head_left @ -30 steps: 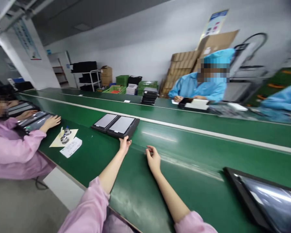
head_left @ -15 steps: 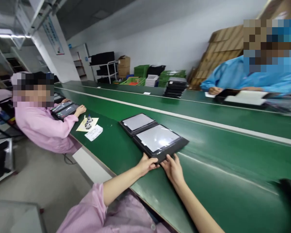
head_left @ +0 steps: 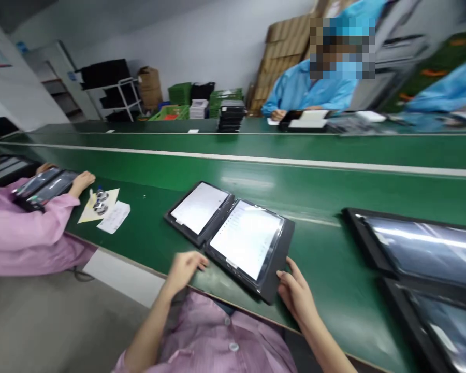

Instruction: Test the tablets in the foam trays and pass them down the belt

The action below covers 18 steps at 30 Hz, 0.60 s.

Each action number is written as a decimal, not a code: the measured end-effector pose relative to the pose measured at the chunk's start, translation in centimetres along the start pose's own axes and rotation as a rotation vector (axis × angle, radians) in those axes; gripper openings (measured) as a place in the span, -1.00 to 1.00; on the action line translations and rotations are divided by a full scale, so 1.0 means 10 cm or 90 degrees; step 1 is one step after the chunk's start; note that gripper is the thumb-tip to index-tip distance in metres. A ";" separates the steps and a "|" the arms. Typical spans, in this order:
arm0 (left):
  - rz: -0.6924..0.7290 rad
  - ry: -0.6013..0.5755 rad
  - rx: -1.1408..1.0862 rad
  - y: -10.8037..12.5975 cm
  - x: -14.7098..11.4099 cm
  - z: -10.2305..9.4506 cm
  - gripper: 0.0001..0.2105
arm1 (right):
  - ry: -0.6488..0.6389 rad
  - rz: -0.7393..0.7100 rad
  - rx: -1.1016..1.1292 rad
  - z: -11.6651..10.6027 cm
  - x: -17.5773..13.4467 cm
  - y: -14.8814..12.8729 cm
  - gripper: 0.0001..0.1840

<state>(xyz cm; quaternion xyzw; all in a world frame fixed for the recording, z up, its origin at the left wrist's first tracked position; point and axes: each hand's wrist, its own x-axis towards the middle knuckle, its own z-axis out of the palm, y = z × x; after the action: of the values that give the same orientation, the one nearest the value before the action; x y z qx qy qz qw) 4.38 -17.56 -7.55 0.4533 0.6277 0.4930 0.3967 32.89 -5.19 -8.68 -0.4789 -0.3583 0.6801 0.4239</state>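
Bench [head_left: 149,241] carries black tray [head_left: 279,257]. Left hand [head_left: 185,268] loose, holding nothing, beside tray's near edge, contact unclear. Right hand [head_left: 297,290] pinches tray's right end; one-sided pull could swing it, shifting tablets [head_left: 247,239]. Right of tray, second tray [head_left: 365,243] might get knocked.

- ok so honestly, zero readable text here, just smudges
- slip [head_left: 114,217] by the near edge of the tabletop [head_left: 322,274], over toward its left end: lines of writing, too small to make out
- right screen [head_left: 252,233]: lit, faint specks along its left side, can't read any
- label [head_left: 232,263] on that screen's near edge: white, can't read it
- label on the near edge of the left screen [head_left: 200,207]: same deal
- blue sign [head_left: 72,76] on the door [head_left: 79,96]: way too blurry
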 end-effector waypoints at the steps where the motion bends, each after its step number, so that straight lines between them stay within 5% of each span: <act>1: 0.055 0.168 0.035 -0.04 -0.01 -0.22 -0.51 | 0.033 0.013 -0.021 -0.14 -0.06 -0.02 -0.07; 3: 0.132 0.421 0.075 -0.14 0.04 -0.62 -0.53 | 0.086 0.027 -0.075 -0.38 -0.13 -0.06 0.06; 4: 0.144 0.470 0.082 -0.20 0.10 -0.78 -0.52 | 0.097 0.029 -0.105 -0.47 -0.14 -0.08 0.11; 7: 0.117 0.404 0.042 -0.33 0.28 -0.98 -0.42 | 0.071 0.022 -0.189 -0.63 -0.06 -0.17 0.14; 11: 0.096 0.294 0.050 -0.35 0.38 -0.76 -0.41 | 0.068 -0.024 -0.336 -0.68 0.11 -0.23 -0.02; 14: 0.102 0.312 0.074 -0.33 0.34 -0.64 -0.46 | 0.111 -0.122 -0.435 -0.73 0.20 -0.20 -0.21; 18: 0.121 0.368 0.096 -0.34 0.22 -0.72 -0.50 | 0.093 -0.187 -0.502 -0.84 0.25 -0.12 -0.30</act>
<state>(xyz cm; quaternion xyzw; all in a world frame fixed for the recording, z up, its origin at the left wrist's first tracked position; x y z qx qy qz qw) -3.62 -17.62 -9.61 0.3792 0.7041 0.5885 0.1189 40.73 -1.74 -10.87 -0.5950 -0.6244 0.3878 0.3251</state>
